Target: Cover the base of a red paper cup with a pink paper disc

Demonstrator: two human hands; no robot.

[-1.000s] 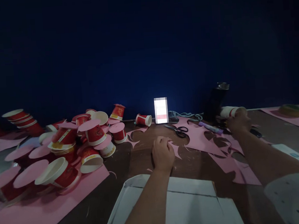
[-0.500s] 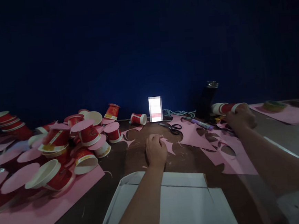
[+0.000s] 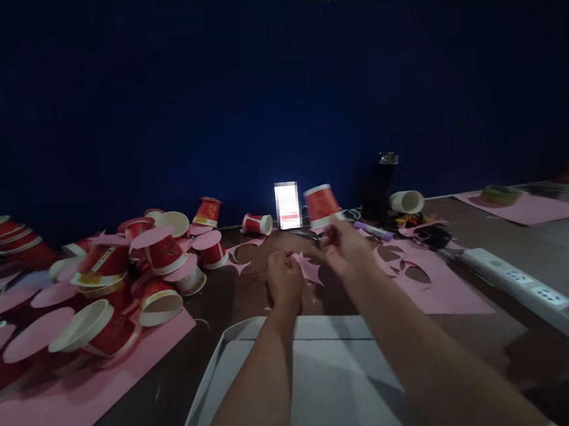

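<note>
We see a dark table (image 3: 252, 307) against a blue wall (image 3: 207, 101). A white box (image 3: 327, 380) lies at its near edge, under both forearms. A pile of red cups (image 3: 136, 270), many capped with pink paper discs, covers the left side and rests partly on a pink sheet (image 3: 82, 399). Another pink sheet with round holes cut out (image 3: 432, 280) lies to the right of the hands, and a white power strip (image 3: 521, 283) runs along the right edge beyond it. At the back stand a dark flask (image 3: 378, 186), a lit phone (image 3: 287, 205) and a cup on its side (image 3: 406, 201).

Our right hand (image 3: 349, 250) grips a red cup (image 3: 321, 205) upside down by its rim, lifted just above the table, in front of the phone and beside the flask. Our left hand (image 3: 284, 284) is curled into a loose fist resting on the table, its fingertips pinching the edge of a pink scrap (image 3: 309, 270). The two hands are close together, with the scrap between them. A purple marker (image 3: 373, 230) lies just behind the right hand.
</note>
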